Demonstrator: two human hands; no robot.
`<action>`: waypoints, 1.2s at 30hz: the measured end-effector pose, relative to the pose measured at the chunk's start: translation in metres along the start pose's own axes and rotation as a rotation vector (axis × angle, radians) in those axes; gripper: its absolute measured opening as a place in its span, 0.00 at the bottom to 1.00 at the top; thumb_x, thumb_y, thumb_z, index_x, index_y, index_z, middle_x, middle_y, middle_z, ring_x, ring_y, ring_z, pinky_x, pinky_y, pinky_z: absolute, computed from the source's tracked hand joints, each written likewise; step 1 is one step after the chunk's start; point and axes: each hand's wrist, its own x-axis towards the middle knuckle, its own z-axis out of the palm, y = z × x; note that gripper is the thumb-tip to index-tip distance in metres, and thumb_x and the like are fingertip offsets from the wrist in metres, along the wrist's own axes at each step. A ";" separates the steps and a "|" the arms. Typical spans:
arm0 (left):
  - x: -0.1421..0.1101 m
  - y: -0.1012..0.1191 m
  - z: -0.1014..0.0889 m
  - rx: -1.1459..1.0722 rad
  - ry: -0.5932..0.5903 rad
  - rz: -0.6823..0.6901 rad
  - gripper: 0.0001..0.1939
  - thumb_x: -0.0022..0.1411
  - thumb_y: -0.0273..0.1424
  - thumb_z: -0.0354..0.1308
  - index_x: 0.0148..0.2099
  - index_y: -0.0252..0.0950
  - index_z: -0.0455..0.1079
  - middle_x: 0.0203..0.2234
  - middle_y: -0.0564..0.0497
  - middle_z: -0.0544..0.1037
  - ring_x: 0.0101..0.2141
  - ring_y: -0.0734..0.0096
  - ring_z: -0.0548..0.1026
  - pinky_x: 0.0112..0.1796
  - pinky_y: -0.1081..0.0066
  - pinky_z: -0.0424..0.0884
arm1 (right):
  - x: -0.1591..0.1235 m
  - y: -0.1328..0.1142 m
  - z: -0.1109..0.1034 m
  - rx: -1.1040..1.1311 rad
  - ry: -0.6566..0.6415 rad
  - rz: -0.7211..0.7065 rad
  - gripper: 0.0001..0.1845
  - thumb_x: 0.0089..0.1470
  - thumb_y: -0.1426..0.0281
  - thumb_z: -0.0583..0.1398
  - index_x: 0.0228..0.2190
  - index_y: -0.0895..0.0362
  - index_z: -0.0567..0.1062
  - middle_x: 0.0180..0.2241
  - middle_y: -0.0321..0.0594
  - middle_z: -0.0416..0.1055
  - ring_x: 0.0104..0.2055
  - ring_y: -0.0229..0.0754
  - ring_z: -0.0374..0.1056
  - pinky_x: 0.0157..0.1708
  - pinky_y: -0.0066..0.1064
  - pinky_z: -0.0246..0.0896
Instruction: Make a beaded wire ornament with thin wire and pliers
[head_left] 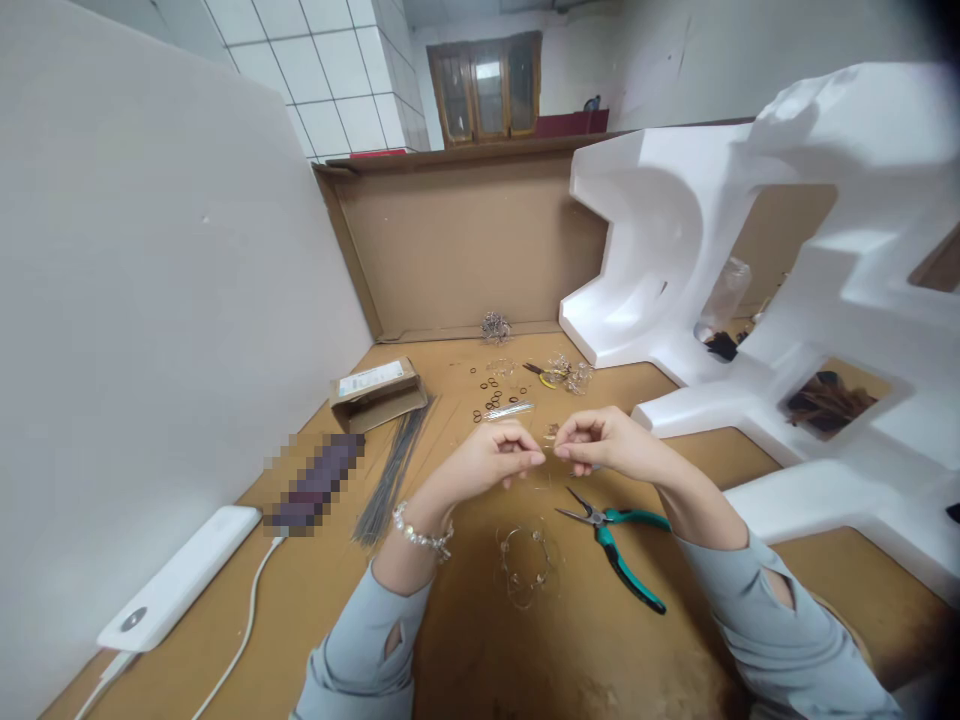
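Observation:
My left hand (pixel 501 460) and my right hand (pixel 600 440) face each other above the middle of the table. Thumb and forefinger are pinched together on both, with the tips a short gap apart. Whatever they hold is too fine to make out. Below them lies a thin wire ring with clear beads (pixel 527 560). Long-nose pliers with green and black handles (pixel 615 540) rest under my right wrist, jaws apart. To the left of my left hand is a bundle of straight grey wires (pixel 394 470).
Small dark rings (pixel 493 400), yellow-handled pliers (pixel 546 375), clear beads (pixel 577 376) and a silvery wire cluster (pixel 495 326) lie farther back. At left are an open cardboard box (pixel 379 393), a blurred-out phone (pixel 319 483) and a white power bank (pixel 180 580). White foam (pixel 645 240) stands right.

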 end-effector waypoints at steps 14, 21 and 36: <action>-0.012 0.008 -0.004 0.285 0.019 0.228 0.12 0.62 0.35 0.48 0.28 0.34 0.62 0.21 0.57 0.61 0.23 0.79 0.57 0.25 0.76 0.55 | 0.002 -0.034 -0.003 -0.176 0.025 -0.065 0.14 0.49 0.59 0.61 0.28 0.58 0.71 0.20 0.34 0.68 0.22 0.33 0.66 0.23 0.26 0.60; -0.016 0.012 -0.007 0.183 0.252 0.209 0.11 0.58 0.32 0.49 0.24 0.34 0.60 0.17 0.58 0.57 0.20 0.80 0.54 0.22 0.76 0.49 | -0.036 0.009 -0.001 -0.999 0.033 0.110 0.18 0.51 0.57 0.56 0.34 0.57 0.75 0.29 0.45 0.74 0.31 0.45 0.69 0.32 0.35 0.61; -0.013 0.011 0.003 -0.408 0.081 0.231 0.11 0.56 0.31 0.54 0.23 0.33 0.61 0.15 0.59 0.61 0.14 0.87 0.52 0.19 0.78 0.47 | -0.080 0.075 0.043 -1.566 -0.052 0.305 0.26 0.37 0.75 0.56 0.43 0.64 0.68 0.37 0.56 0.69 0.37 0.55 0.68 0.32 0.37 0.57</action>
